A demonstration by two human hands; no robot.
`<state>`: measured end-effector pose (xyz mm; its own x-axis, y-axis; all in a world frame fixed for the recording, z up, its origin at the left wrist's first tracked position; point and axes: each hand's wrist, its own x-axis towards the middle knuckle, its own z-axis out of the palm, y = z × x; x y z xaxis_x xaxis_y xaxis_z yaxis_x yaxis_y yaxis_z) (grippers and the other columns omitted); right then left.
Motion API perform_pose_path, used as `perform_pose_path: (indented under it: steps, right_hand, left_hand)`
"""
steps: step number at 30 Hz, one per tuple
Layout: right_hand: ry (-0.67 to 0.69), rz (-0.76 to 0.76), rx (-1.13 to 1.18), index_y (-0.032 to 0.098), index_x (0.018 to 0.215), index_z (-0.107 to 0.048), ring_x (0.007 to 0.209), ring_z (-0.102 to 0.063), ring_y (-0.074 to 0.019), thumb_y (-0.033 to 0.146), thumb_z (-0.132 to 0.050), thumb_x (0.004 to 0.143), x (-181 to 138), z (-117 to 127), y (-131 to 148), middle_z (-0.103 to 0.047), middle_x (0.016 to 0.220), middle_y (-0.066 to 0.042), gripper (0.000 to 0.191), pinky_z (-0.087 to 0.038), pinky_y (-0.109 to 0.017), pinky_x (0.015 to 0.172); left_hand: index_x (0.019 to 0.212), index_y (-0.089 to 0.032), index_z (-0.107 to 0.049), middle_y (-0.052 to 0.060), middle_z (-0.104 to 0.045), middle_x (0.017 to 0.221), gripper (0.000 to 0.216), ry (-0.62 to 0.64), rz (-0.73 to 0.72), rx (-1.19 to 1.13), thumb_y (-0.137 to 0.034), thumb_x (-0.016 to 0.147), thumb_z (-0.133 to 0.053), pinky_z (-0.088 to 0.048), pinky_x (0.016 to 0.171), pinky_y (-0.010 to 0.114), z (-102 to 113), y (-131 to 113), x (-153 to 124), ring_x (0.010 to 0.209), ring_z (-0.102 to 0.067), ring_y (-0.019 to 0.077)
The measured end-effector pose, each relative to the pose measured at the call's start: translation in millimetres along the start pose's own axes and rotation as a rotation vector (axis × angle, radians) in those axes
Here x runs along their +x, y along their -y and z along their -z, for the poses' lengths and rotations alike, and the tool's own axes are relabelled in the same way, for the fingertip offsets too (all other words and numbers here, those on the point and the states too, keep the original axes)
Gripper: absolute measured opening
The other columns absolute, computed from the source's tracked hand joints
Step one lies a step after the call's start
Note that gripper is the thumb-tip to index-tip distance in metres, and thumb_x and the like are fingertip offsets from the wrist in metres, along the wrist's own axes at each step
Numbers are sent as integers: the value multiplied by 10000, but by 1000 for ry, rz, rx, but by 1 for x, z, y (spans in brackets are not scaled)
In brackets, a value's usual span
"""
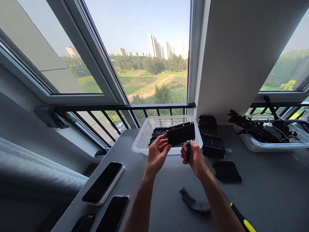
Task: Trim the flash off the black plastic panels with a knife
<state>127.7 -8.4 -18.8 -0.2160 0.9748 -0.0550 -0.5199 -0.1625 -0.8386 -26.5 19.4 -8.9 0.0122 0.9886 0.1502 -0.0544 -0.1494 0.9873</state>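
Observation:
My left hand (157, 154) pinches the left end of a flat black plastic panel (181, 134), which is tilted and held up over the near side of a white perforated basket (137, 146). In my right hand (193, 158), the fingers are wrapped round a small, narrow black tool (188, 150) that points upward; its exact kind is hard to make out. Its tip is close to the panel's lower right edge, and I cannot tell whether they touch. More black panels (156, 132) lie inside the basket, partly hidden behind the held one.
Stacked black panels (212, 144) stand right of the basket, with a single panel (227, 171) nearer. A curved dark grey piece (194, 202) and a black-and-yellow handle (241, 219) lie close to my right forearm. Two phones (103, 182) are at left. Another basket (267, 146) holds cables and black parts.

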Motion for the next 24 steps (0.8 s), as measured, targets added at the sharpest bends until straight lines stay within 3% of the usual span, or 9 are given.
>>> perform_pose_path:
  steps: [4, 8, 17, 24]
  right_hand:
    - [122, -138, 24, 214, 629, -398, 540, -224, -108, 500, -485, 704, 2, -6, -6, -290, 578, 53, 309, -185, -234, 480]
    - [121, -178, 44, 217, 606, -378, 534, -213, -110, 450, -462, 673, 2, -10, -9, -288, 575, 49, 257, -167, -237, 477]
    - [88, -277, 193, 218, 610, -364, 522, -225, -103, 446, -480, 635, 0, -12, -6, -278, 580, 54, 257, -154, -218, 464]
    - [138, -297, 257, 209, 654, -394, 527, -234, -100, 524, -441, 758, -4, -11, 0, -299, 606, 49, 335, -149, -208, 460]
  left_hand:
    - [1050, -172, -577, 69, -701, 985, 387, 87, -26, -19, -291, 711, -720, -520, 824, 320, -4, -1, -3, 875, -695, 202]
    - [1070, -175, -583, 74, -703, 1010, 363, 136, -42, -2, -264, 738, -699, -525, 857, 334, -7, -1, -5, 882, -698, 200]
    - [1076, -178, -599, 75, -707, 999, 348, 109, -74, 34, -255, 748, -685, -531, 911, 374, -9, 0, -6, 945, -689, 220]
    - [1073, -175, -597, 76, -706, 992, 350, 65, -84, 48, -263, 744, -681, -532, 901, 376, -7, 0, -6, 944, -687, 223]
